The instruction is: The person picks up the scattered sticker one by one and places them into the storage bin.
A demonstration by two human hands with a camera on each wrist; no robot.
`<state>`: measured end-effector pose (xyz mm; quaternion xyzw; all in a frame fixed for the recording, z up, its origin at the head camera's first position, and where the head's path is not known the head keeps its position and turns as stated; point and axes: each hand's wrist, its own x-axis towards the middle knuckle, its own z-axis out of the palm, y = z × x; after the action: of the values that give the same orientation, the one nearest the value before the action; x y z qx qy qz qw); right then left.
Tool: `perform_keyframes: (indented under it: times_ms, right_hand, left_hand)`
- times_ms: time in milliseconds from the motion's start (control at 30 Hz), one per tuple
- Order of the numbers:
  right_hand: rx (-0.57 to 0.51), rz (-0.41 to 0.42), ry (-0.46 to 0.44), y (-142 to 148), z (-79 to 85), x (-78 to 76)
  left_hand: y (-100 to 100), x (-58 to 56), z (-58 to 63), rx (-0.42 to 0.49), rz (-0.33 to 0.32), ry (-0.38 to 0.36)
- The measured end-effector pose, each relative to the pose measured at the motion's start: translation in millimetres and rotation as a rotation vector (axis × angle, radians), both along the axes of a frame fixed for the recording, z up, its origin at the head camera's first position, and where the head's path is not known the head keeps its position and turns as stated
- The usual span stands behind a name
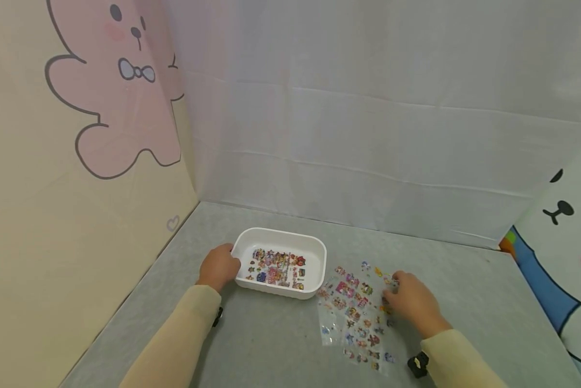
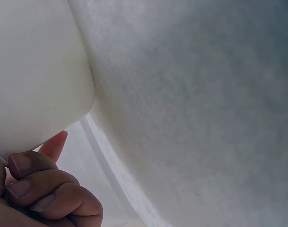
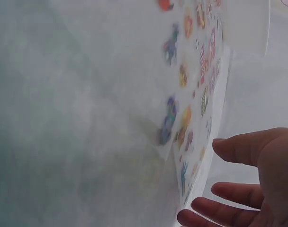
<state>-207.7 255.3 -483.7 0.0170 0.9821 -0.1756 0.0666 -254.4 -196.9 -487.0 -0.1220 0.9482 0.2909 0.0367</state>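
Observation:
A white plastic tray [image 1: 314,269] stands on the table with sticker sheets [image 1: 275,268] printed with small colourful cartoon figures lying inside. My left hand [image 1: 218,267] grips the tray's left end at the rim; in the left wrist view its fingers [image 2: 58,187] are curled against the tray wall [image 2: 40,71]. To the right of the tray, several clear sticker sheets [image 1: 350,312] lie overlapping on the table. Over their right edge is my right hand [image 1: 413,302]. The right wrist view shows its thumb and fingers [image 3: 229,210] spread apart, with nothing between them, beside the sheets [image 3: 186,123].
The grey table [image 1: 271,345] runs back to a white cloth wall [image 1: 368,134]. A cream panel with a pink bear [image 1: 125,108] borders the left side. Another cartoon panel [image 1: 571,242] stands at the right. Each wrist wears a small black device [image 1: 418,365].

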Motion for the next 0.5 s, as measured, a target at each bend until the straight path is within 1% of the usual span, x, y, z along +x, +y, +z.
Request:
perform_keyframes:
  times_ms: [233,500]
  right_hand:
    - [0.041,0.006,-0.018,9.0,1.8,-4.6]
    - [0.129,0.023,-0.026,11.2,3.9,-8.7]
  left_hand:
    - [-0.2,0.4,0.8,-0.008,-0.006,-0.01]
    - [-0.1,-0.9,0.8,-0.009,-0.001,-0.013]
